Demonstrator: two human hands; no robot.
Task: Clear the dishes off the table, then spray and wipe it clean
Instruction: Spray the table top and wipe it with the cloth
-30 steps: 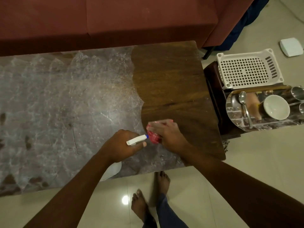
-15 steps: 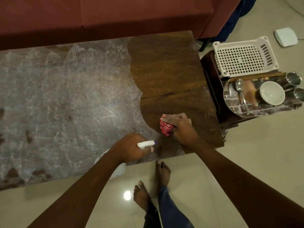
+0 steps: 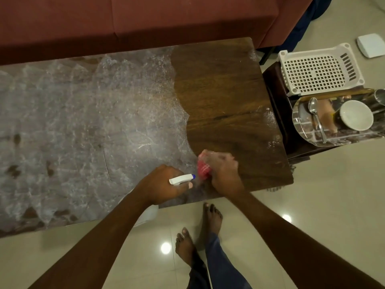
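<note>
Gripping the red cloth (image 3: 203, 171), the right hand (image 3: 224, 171) has swept left to the foam (image 3: 93, 122) edge; the cloth lies just right of the spray bottle (image 3: 180, 179) clutched by the left hand (image 3: 163, 184).

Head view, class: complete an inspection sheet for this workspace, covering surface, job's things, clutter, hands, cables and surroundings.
Surface: wooden table, left part under a whitish foamy film, right end bare.
Job's things: spray bottle and red cloth near the front edge; bowl, spoon and steel plate on the side table.
Clutter: white basket on the side table; white box on the floor.
Hands: left hand grips the spray bottle; right hand, blurred, holds the red cloth on the table.
Cables: nothing seen.
Surroundings: red sofa behind the table; tiled floor.
</note>
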